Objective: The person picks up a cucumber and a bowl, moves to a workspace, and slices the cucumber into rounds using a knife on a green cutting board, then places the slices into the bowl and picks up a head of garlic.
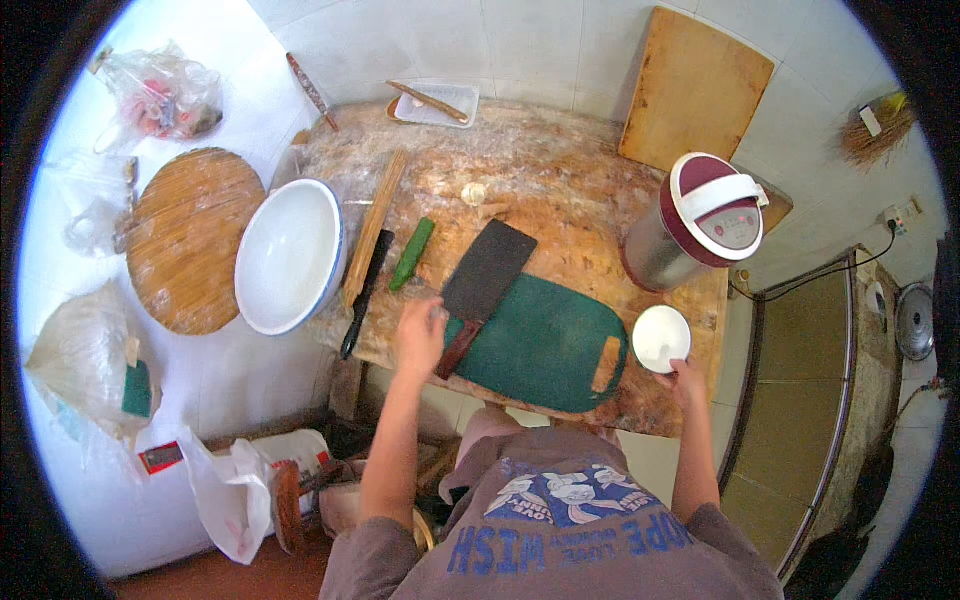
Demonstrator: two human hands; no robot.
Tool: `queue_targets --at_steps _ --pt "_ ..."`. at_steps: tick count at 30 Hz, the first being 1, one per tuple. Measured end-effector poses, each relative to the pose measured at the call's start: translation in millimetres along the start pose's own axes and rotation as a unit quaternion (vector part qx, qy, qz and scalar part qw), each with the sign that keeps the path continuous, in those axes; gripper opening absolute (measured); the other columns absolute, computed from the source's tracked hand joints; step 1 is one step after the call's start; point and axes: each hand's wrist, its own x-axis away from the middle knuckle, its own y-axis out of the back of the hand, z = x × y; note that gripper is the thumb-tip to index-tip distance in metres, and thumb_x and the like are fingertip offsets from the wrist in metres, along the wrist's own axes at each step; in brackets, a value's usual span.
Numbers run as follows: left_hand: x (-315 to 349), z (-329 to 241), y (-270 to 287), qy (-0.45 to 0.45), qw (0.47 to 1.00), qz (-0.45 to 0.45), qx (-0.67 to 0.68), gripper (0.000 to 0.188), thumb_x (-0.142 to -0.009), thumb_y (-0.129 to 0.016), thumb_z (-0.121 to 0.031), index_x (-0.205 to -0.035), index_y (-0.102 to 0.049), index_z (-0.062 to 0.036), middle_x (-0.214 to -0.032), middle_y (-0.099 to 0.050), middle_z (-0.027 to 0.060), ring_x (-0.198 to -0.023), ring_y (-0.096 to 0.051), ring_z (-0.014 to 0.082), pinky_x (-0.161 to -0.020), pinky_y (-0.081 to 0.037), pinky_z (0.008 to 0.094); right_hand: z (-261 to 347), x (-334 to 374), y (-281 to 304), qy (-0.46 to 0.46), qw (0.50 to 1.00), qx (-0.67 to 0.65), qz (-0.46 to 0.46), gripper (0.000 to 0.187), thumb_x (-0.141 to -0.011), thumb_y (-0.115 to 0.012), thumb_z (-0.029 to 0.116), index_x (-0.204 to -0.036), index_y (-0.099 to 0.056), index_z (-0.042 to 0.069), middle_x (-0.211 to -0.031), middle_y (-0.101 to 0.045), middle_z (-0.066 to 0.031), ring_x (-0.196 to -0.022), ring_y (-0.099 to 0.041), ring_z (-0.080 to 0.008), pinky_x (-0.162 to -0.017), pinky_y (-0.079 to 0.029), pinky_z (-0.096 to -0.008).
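My right hand (pixel 685 383) grips the lower rim of a small white bowl (pixel 661 338) at the table's right front. My left hand (pixel 420 335) hovers by the left edge of a dark green cutting board (pixel 545 345). Its fingers look bent but are smeared, so what they hold, if anything, does not show. Close beside it, a black-bladed cleaver (pixel 490 270) with a brown wooden handle lies partly across the board. Further left are a green cucumber (pixel 411 255), a long black-handled knife (pixel 368 290) and a flat wooden stick (pixel 375 228).
A large white basin (pixel 290 257) and a round wooden board (pixel 195 240) stand at the left. A maroon and steel appliance (pixel 690 225) occupies the wooden table's (pixel 560 200) right side. Behind it leans a wooden board (pixel 695 90). A white tray (pixel 438 105) sits at the back.
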Motion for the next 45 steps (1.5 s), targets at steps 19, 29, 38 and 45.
queue_targets --at_steps 19,29,38,45 --pt "-41.6 -41.8 -36.2 0.133 0.894 0.342 0.255 0.031 -0.073 -0.072 -0.027 -0.084 -0.059 -0.0006 -0.076 -0.060 0.0046 -0.065 -0.055 0.0110 -0.053 -0.045 0.0269 35.5 124.1 -183.7 0.203 0.966 0.155 0.040 0.054 -0.082 -0.063 0.023 -0.129 -0.043 0.006 -0.111 -0.056 -0.0115 -0.098 -0.055 -0.0161 -0.083 -0.046 -0.0295" --pt "-9.6 -14.6 -39.1 -0.102 0.971 0.207 -0.060 0.057 -0.067 -0.075 -0.027 -0.114 -0.049 -0.0055 -0.101 -0.050 0.0163 -0.097 -0.048 0.0341 -0.078 -0.043 0.0399 16.9 90.3 -204.4 0.289 0.869 0.401 -0.003 0.041 -0.070 -0.069 0.010 -0.108 -0.055 0.005 -0.095 -0.053 -0.0155 -0.091 -0.052 -0.0350 -0.077 -0.045 -0.0397" --pt "-15.4 -0.8 -46.2 0.066 0.935 0.323 -0.134 0.080 -0.075 -0.067 -0.016 -0.138 -0.019 -0.0055 -0.099 -0.049 0.0236 -0.086 -0.054 0.0378 -0.072 -0.046 0.0427 -10.4 78.4 -214.4 0.386 0.775 0.500 0.005 0.045 -0.065 -0.072 0.012 -0.106 -0.055 0.010 -0.100 -0.050 -0.0092 -0.096 -0.047 -0.0292 -0.083 -0.039 -0.0410" --pt "15.2 -36.0 -12.3 0.074 0.970 0.232 -0.020 0.047 -0.081 -0.058 -0.018 -0.123 -0.041 -0.0040 -0.090 -0.058 0.0204 -0.080 -0.059 0.0351 -0.069 -0.047 0.0420 -16.0 57.5 -228.2 0.433 0.788 0.437 0.028 0.036 -0.067 -0.072 0.017 -0.099 -0.059 0.006 -0.096 -0.054 -0.0108 -0.093 -0.051 -0.0298 -0.080 -0.043 -0.0384"
